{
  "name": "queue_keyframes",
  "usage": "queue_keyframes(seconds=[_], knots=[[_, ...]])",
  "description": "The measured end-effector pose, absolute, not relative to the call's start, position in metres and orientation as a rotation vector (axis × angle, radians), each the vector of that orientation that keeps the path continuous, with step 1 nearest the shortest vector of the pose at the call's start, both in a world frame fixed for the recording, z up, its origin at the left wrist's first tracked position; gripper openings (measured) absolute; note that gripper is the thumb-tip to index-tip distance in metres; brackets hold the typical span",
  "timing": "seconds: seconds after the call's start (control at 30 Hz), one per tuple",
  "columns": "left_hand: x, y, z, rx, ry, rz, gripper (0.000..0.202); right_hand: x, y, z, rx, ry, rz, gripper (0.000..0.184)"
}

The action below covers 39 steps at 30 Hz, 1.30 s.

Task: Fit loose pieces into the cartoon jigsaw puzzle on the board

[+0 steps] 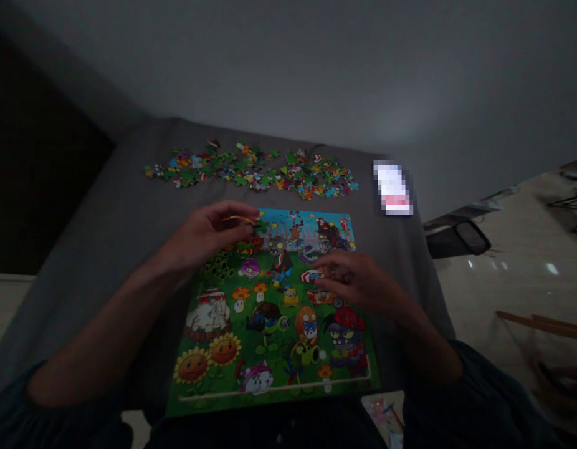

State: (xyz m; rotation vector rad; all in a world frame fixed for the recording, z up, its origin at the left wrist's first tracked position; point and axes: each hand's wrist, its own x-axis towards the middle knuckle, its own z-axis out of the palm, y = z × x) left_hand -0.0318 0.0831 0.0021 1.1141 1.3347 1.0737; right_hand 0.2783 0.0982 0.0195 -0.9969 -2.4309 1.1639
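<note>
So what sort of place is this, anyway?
Probably a room in a home: a cloth-covered table by a plain wall bears loose jigsaw pieces and a cartoon puzzle board, with what looks like a lit phone.

Passable between left hand (pixel 214 234) and right hand (pixel 358 280), above board (pixel 288 302) | cluttered beyond by pieces (pixel 255 181), then blocked by wall (pixel 316 75) | narrowed rightward by phone (pixel 394 189)
</note>
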Motion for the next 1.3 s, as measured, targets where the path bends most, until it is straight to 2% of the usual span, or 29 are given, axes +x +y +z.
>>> queue_keyframes(seconds=[0.17, 0.27, 0.43, 0.53, 0.63, 0.87, 1.1, 1.3], knots=[[-0.006, 0.071, 0.006, 1.181, 1.056, 0.81, 0.031, 0.267, 0.084, 0.017, -0.89, -2.183, 1.344, 0.053], [0.007, 0.065, 0.007, 1.133, 1.001, 0.734, 0.033, 0.262, 0.081, 0.014, -0.823, -2.225, 1.276, 0.058], [0.012, 0.062, 0.006, 1.13, 1.006, 0.723, 0.035, 0.259, 0.082, 0.014, -0.762, -2.279, 1.119, 0.038], [0.01, 0.063, 0.008, 1.143, 1.0, 0.721, 0.035, 0.258, 0.083, 0.014, -0.792, -2.257, 1.151, 0.029], [0.009, 0.063, 0.01, 1.161, 0.971, 0.744, 0.031, 0.257, 0.083, 0.012, -0.832, -2.198, 1.212, 0.026], [0.013, 0.061, 0.007, 1.194, 0.891, 0.678, 0.036, 0.251, 0.082, 0.007, -0.907, -2.078, 1.217, 0.021], [0.013, 0.061, 0.007, 1.244, 0.969, 0.67, 0.031, 0.251, 0.08, 0.02, -0.844, -2.07, 1.309, 0.014], [0.006, 0.063, 0.001, 1.372, 1.017, 0.634, 0.019, 0.263, 0.097, 0.024, -0.861, -2.183, 1.067, 0.016]])
